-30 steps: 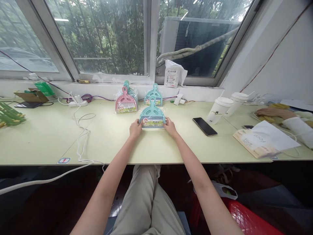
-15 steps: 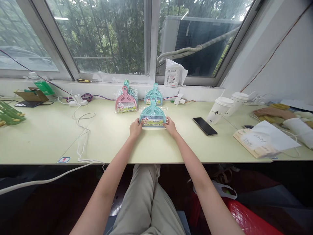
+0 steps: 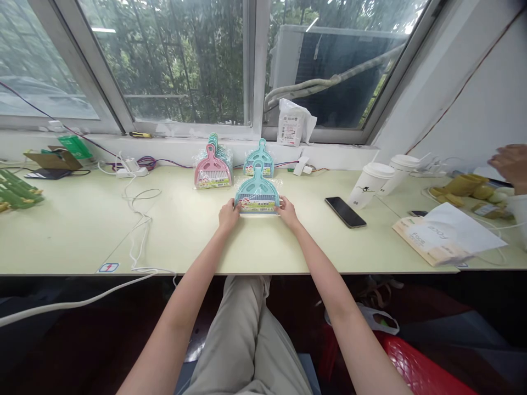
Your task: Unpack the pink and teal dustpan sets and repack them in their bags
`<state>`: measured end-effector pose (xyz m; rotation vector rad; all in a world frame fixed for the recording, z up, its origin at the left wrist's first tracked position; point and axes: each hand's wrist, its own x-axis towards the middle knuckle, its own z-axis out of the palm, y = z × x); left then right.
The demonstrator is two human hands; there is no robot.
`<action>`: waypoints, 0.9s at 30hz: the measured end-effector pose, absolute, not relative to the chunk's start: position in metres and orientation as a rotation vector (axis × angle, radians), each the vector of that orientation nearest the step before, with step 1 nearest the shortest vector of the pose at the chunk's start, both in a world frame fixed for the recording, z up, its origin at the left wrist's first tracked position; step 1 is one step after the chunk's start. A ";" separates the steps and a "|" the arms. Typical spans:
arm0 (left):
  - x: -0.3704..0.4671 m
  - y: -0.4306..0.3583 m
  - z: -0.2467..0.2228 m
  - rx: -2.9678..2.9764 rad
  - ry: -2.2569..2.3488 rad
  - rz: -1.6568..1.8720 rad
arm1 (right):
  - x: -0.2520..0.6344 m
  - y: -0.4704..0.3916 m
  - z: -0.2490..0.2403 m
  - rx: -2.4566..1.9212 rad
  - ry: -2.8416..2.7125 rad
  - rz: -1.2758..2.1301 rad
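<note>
Upright on the table (image 3: 255, 247), a turquoise dustpan and brush set (image 3: 257, 189) in clear wrapping faces me. My left hand (image 3: 229, 215) grips its lower left corner, and my right hand (image 3: 287, 212) grips the lower right one. Both thumbs and fingers are closed on the edges. Just behind it stands another turquoise dustpan set (image 3: 262, 152), its lower part hidden by the front one. To the left, a pink dustpan set (image 3: 211, 170) fronts a row of several wrapped sets, mostly green, running back to the sill.
Right of my hands lie a black phone (image 3: 345, 212), two white lidded cups (image 3: 369, 184) and a tissue pack (image 3: 432, 241). Another person's hand (image 3: 509, 163) is raised at the right edge. White cables (image 3: 140, 230) and a power strip (image 3: 132, 171) lie at left. A screwdriver (image 3: 140, 134) rests on the sill.
The other person's hand at the far right has lifted from the yellow items and moved right. My hands and the dustpan set have barely moved.
</note>
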<state>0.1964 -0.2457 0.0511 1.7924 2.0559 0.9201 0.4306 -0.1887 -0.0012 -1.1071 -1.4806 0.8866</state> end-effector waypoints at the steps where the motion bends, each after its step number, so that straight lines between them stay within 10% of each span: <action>1: 0.196 -0.246 0.051 1.792 2.056 0.918 | 0.431 -0.189 -0.001 -1.107 -1.483 0.884; 27: 0.168 -0.221 0.026 1.703 2.014 1.120 | 0.395 -0.201 0.016 -1.416 -1.758 0.226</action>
